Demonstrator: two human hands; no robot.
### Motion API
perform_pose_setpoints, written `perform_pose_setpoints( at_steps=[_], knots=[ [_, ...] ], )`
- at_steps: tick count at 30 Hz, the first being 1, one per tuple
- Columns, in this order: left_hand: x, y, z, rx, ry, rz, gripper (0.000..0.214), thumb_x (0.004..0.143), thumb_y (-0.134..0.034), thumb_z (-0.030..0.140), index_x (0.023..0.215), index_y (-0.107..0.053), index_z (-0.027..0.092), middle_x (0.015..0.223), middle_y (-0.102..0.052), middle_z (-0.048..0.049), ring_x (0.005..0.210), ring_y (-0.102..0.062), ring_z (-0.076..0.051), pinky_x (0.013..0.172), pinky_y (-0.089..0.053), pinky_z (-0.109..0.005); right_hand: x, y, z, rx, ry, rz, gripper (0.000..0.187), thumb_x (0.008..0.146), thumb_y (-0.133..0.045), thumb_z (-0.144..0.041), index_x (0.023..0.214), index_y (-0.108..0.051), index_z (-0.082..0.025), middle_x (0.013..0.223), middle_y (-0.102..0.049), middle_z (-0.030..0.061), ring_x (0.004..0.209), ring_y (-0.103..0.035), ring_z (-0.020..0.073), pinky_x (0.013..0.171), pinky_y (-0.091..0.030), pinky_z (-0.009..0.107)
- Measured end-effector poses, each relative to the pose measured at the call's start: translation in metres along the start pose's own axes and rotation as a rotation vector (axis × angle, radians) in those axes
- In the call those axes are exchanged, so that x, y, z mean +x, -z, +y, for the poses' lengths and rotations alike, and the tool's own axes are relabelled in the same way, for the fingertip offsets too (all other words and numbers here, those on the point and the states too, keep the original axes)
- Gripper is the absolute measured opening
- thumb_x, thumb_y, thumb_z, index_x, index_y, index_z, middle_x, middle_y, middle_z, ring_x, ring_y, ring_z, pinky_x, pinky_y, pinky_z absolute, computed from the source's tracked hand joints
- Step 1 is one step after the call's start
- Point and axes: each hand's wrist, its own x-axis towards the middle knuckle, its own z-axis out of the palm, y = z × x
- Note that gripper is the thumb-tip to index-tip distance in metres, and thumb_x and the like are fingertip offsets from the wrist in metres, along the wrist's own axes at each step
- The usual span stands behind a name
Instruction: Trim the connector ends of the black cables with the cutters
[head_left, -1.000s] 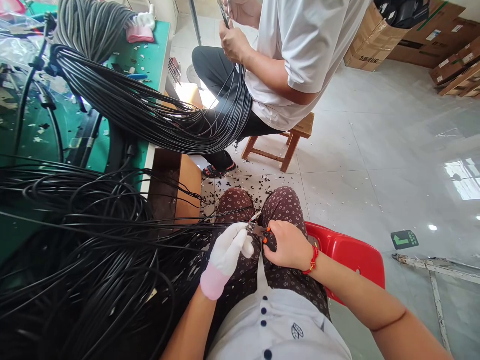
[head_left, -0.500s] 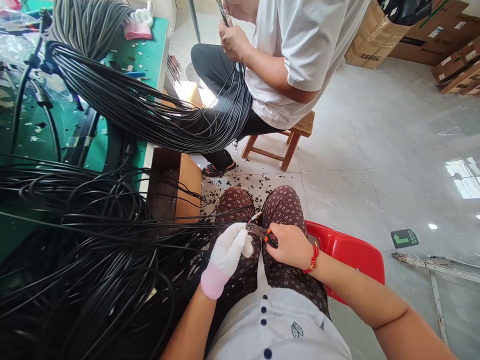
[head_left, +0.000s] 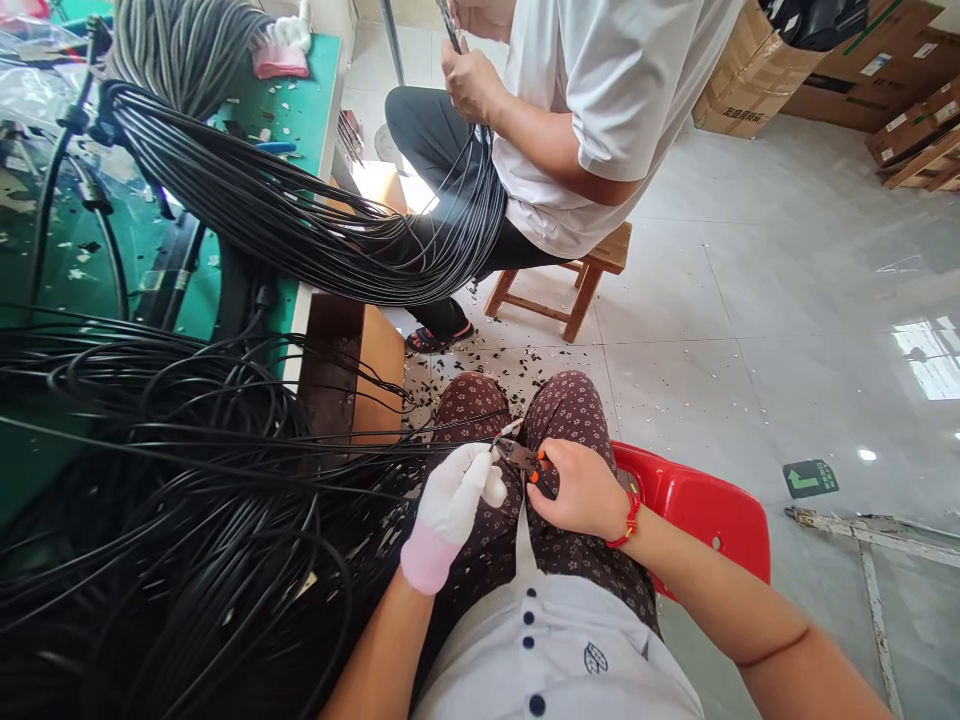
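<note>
My left hand [head_left: 454, 495], in a white glove with a pink cuff, is closed on a black cable over my lap. From its fingertips sticks out the cable's stripped end [head_left: 507, 432], with thin coloured wires and a white tip. My right hand [head_left: 577, 490], bare and with a red bracelet, is wrapped round pliers [head_left: 534, 468] with orange and black handles. The pliers' jaws are spread beside my left fingertips, just below the wire end. Whether they touch the wires I cannot tell. Many black cables [head_left: 225, 400] run in from the left toward my left hand.
A co-worker in a white shirt [head_left: 615, 90] sits on a wooden stool [head_left: 596, 265], a black cable bundle [head_left: 300, 215] across the lap. The green table [head_left: 311, 100] stands left, an open cardboard box [head_left: 379, 375] below it. Scraps litter the floor. My seat is a red stool [head_left: 712, 510].
The pliers' jaws have spread apart and my right fingers have loosened on the handles. The wire end now shows more clearly above my left fingertips.
</note>
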Motion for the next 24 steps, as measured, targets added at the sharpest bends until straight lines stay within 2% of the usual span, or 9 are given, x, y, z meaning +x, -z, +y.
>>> perform_pose_setpoints(
  at_steps=[7,17,24],
  knots=[
    [-0.001,0.003,0.000,-0.010,-0.039,-0.083,0.020,0.091,-0.043,0.032,0.090,-0.056,0.017,0.053,-0.052,0.0063,0.052,-0.049,-0.010,0.076,-0.047,-0.031,0.002,-0.002,-0.001,-0.138,0.012,-0.093,0.018,0.073,-0.049,-0.035,0.080,-0.047,-0.018,0.076,-0.056,0.0038,0.070,-0.051,0.0179,0.066,-0.038,0.028],
    [-0.001,0.002,0.003,0.217,-0.016,0.018,0.019,0.087,-0.046,0.030,0.085,-0.059,0.016,0.052,-0.051,0.0058,0.050,-0.047,-0.011,0.055,-0.040,-0.023,-0.001,0.010,-0.005,-0.220,-0.037,-0.235,0.020,0.076,-0.049,-0.038,0.082,-0.049,-0.019,0.076,-0.061,0.0038,0.068,-0.058,0.0185,0.058,-0.035,0.027],
    [-0.002,0.002,-0.005,0.279,-0.022,0.047,0.022,0.084,-0.049,0.030,0.092,-0.064,0.016,0.055,-0.055,0.0040,0.052,-0.050,-0.012,0.056,-0.042,-0.023,-0.001,0.013,0.001,-0.224,-0.040,-0.292,0.013,0.076,-0.051,-0.032,0.076,-0.050,-0.019,0.071,-0.063,0.0020,0.064,-0.059,0.0171,0.053,-0.030,0.026]
  ],
)
